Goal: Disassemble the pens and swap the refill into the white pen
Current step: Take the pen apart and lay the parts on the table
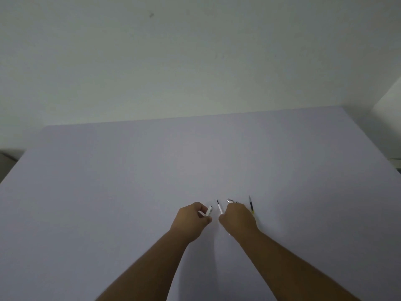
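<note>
Both hands low over a pale table (130, 170). Left hand (191, 220) grips a short white pen barrel (209, 210) between thumb and fingers, its end pointing up and away. Right hand (237, 220) is curled over, knuckles up; a silvery pen piece (229, 200) sticks out past its fingers, and whether it is gripped I cannot tell. White refill (219, 207) lies between the hands, dark tip away. Dark-and-yellow refill (251, 204) lies just right of the right hand.

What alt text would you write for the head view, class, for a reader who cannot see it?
Two bare hands work over pen parts on a pale table: the left hand holds a white barrel, the right hand covers a silver-tipped part. A white refill lies between them, a dark refill to the right.
</note>
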Demonstrator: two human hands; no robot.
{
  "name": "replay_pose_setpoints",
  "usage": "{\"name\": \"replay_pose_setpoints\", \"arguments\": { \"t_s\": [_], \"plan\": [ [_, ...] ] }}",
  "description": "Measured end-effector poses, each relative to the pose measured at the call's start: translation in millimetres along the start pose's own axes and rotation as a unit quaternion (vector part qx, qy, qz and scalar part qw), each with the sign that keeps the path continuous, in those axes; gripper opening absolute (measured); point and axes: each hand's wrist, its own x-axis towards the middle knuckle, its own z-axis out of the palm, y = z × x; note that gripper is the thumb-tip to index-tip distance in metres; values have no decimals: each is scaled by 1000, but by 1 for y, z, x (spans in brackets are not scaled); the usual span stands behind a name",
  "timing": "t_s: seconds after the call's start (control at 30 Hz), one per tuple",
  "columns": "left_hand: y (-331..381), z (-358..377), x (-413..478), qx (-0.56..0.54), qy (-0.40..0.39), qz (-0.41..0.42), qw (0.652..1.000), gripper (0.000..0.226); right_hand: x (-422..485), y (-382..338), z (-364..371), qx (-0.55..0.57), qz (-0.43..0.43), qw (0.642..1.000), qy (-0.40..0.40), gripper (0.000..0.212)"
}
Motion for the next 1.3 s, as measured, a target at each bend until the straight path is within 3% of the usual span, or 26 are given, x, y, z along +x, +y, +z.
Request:
{"name": "replay_pose_setpoints", "arguments": {
  "t_s": [0.1,0.2,0.3,0.53,0.8,0.97,1.17,1.3],
  "plan": [
    [2,-1,-1,2,-6,3,1000,13,4,-5,-13,178,36,983,14,22],
    [5,-2,-1,11,-5,4,1000,11,4,-6,-22,369,75,926,31,20],
    [6,-1,-3,21,-5,5,1000,9,2,-5,-24,434,90,895,46,19],
    [9,0,-5,34,-7,9,999,8,-1,1,-26,469,97,876,62,19],
    [17,3,-9,9,-9,16,1000,8,-5,1,-23,464,67,883,-6,14],
    [17,3,-10,26,-15,28,999,8,-1,2,-33,511,77,856,21,21],
    [23,6,-8,16,-18,31,999,15,-2,5,-33,460,32,887,-38,17],
    [24,5,-5,21,-2,43,999,9,5,12,-39,475,52,878,-32,17]
  ]
}}
